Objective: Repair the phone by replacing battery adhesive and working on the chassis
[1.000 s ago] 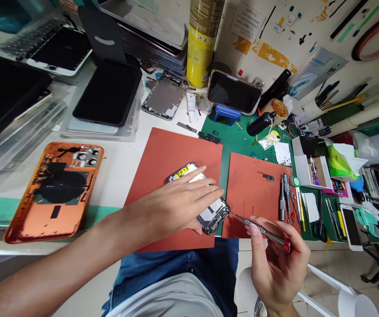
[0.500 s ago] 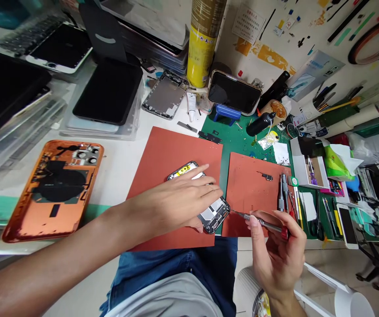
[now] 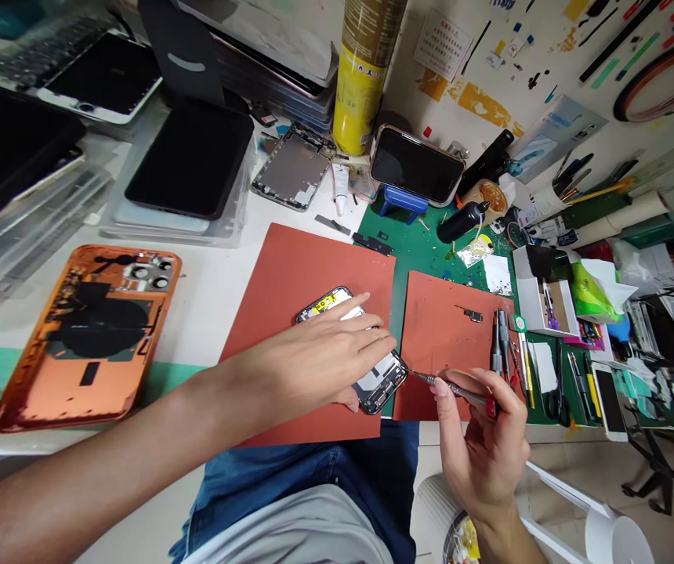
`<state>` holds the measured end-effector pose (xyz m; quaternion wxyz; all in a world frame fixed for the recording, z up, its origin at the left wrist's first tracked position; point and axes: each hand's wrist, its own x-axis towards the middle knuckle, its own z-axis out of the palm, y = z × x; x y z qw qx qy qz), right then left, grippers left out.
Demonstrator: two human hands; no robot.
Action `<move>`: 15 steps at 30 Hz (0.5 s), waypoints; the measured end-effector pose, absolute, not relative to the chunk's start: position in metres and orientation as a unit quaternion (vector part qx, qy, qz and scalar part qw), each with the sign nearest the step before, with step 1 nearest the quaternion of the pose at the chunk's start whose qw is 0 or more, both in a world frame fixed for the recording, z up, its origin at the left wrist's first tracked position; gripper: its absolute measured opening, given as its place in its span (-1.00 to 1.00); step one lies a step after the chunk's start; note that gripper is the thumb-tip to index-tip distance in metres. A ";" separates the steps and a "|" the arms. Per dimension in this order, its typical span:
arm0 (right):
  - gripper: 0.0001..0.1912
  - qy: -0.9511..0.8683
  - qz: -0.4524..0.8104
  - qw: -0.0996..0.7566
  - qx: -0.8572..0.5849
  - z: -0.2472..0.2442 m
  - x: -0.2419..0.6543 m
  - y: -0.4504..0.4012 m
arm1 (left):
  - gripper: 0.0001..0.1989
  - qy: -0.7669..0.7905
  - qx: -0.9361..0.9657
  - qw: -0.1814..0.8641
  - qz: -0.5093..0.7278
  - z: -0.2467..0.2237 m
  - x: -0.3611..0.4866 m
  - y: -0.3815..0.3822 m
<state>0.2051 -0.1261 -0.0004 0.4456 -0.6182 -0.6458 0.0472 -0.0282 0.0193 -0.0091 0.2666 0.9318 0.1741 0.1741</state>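
An opened phone (image 3: 382, 382) with its inner parts showing lies slanted on a reddish-brown mat (image 3: 272, 282). Across its middle rests my left hand (image 3: 319, 356), fingers stretched over it and thumb at its lower edge, covering much of it. My right hand (image 3: 483, 439) holds a thin metal screwdriver (image 3: 458, 390) with a red end between thumb and fingers. The tool's tip points left, at the phone's lower right edge; whether they touch is too small to tell. A second reddish-brown mat (image 3: 431, 313) lies under the tool, bearing a small dark part (image 3: 472, 315).
An orange phone back (image 3: 102, 329) lies at the left. Behind the mats are a grey phone frame (image 3: 293, 168), a phone on a blue stand (image 3: 416, 166) and a yellow can (image 3: 354, 102). Several tools and scissors (image 3: 559, 399) lie at the right.
My right hand and the screwdriver have shifted slightly left, bringing the tip closer to the phone's edge. My left hand stays over the phone. The view has shifted a little.
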 end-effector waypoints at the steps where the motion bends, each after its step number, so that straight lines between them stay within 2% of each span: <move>1: -0.36 -0.645 0.048 0.445 -0.620 -0.001 0.205 -0.126 | -0.62 0.175 0.932 0.264 0.176 -0.008 -0.028 0.019; 15: -0.36 -0.644 0.060 0.438 -0.625 0.003 0.207 -0.123 | -0.59 0.168 0.960 0.187 0.126 0.005 -0.023 0.020</move>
